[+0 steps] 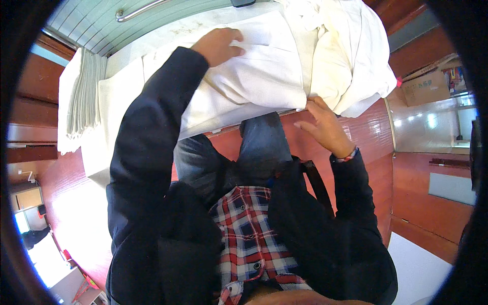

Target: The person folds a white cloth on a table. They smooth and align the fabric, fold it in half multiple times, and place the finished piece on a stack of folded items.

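A broad white cloth (pixel 263 76) lies over a bench or table in front of me, with wrinkles running across it. Over its upper left part is my left hand (pixel 223 45), fingers a little curled and spread; whether it presses on the cloth I cannot tell. My right hand (pixel 324 124) is at the cloth's near right corner, its fingertips at the edge and the thumb apart from them. A bunched cream and white cloth (pixel 331 65) lies just right of that corner. To the left, a stack of folded white cloths (pixel 82 99) rests on the surface.
A metal rail (pixel 141 10) is fixed to the pale green panelled wall behind the surface. A cardboard box (pixel 427 88) stands at the right. My legs are close to the surface's near edge, above a reddish wooden floor (pixel 366 152). A dark object (pixel 243 3) sits at the top edge.
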A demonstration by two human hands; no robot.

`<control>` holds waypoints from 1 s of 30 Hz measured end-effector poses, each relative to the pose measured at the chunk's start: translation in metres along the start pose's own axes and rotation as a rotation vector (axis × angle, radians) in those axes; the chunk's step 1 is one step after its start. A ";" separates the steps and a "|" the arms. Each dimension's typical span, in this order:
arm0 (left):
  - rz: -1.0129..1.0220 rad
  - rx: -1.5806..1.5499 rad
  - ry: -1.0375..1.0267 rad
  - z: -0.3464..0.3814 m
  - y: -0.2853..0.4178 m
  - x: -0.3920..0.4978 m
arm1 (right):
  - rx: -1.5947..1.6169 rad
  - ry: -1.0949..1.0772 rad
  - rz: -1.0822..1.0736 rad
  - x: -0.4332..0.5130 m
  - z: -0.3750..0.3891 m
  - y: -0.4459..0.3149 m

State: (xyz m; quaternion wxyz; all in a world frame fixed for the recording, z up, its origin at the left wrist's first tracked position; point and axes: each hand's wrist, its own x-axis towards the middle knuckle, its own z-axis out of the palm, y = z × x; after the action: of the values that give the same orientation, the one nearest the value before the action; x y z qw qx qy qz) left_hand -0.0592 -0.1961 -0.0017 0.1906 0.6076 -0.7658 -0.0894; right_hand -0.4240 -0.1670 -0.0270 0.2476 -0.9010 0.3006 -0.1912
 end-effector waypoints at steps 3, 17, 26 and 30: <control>0.058 -0.004 -0.080 0.022 0.023 0.034 | -0.090 0.128 -0.055 -0.001 0.013 0.003; -0.106 -0.263 0.139 0.027 -0.003 0.097 | 0.129 0.246 0.078 0.022 -0.019 0.046; -0.064 -0.012 -0.029 0.047 -0.009 0.116 | -0.038 0.272 0.219 0.009 -0.014 0.021; -0.057 0.073 -0.012 0.047 -0.014 0.126 | 0.117 0.245 0.281 0.008 -0.014 0.020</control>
State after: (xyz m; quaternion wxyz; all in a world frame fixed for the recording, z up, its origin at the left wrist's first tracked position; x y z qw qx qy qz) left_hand -0.0896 -0.3252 -0.0267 0.1611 0.6352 -0.7521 -0.0707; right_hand -0.4339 -0.1908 -0.0255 0.2853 -0.8041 0.4398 -0.2802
